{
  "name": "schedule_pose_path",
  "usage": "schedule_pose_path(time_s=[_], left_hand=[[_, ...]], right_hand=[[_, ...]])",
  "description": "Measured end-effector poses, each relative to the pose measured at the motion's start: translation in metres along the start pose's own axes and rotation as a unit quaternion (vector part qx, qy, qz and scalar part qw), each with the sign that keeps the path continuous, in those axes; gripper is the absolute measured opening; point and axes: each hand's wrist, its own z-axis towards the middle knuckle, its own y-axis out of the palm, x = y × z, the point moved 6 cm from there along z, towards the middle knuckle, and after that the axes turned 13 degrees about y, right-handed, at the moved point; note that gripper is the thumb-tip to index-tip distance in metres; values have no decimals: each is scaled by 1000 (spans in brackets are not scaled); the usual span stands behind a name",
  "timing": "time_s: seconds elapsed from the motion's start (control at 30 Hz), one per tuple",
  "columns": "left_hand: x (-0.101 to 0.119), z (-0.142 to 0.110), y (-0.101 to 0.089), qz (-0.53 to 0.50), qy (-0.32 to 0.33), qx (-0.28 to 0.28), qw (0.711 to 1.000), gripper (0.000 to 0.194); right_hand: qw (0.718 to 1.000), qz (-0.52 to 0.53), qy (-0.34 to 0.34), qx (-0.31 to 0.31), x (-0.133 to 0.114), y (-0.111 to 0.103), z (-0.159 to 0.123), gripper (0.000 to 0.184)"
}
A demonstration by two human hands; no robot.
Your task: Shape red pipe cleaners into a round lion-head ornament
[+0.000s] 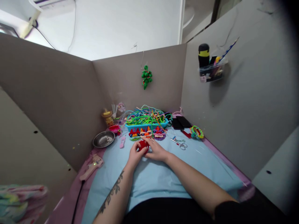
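Both hands meet over the blue cloth around a small red fuzzy piece (143, 146), which looks like bent pipe cleaner. My left hand (135, 153) curls its thumb and fingers around the piece from the left. From the other side, my right hand (156, 150) grips it too, and the fingers hide part of it. Just beyond the fingertips lie several colourful pipe-cleaner pieces: a red and green one (134, 133), an orange one (146, 132) and a purple one (159, 133). Behind them stands a blue basket (140, 127) heaped with pipe cleaners (149, 116).
Scissors (181, 144), dark phones (181, 122) and a yellow-green coil (197, 132) lie to the right. At left are a metal bowl (99, 140), a pink glue gun (92, 169) with its cord, and a yellow-lidded jar (107, 118). Grey panels (163, 74) enclose the table.
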Motion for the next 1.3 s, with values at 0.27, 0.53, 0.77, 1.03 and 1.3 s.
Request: schedule_pose_path(time_s=[0.27,0.53,0.77,1.03,1.3], left_hand=[[-4,0,0,-36,-30,9,999,29],[-11,-1,-1,-69,-64,18,995,34],[-7,0,-1,-55,-54,20,997,32],[-11,-1,-1,-85,-75,28,993,31],[-16,-2,1,-122,-94,37,987,35]], right_hand=[[999,-21,-4,49,-3,-4,-1,66],[992,19,3,121,7,-1,-1,46],[995,1,22,98,4,1,-1,59],[992,-18,21,124,0,2,-1,28],[995,-30,10,96,-9,-1,1,12]])
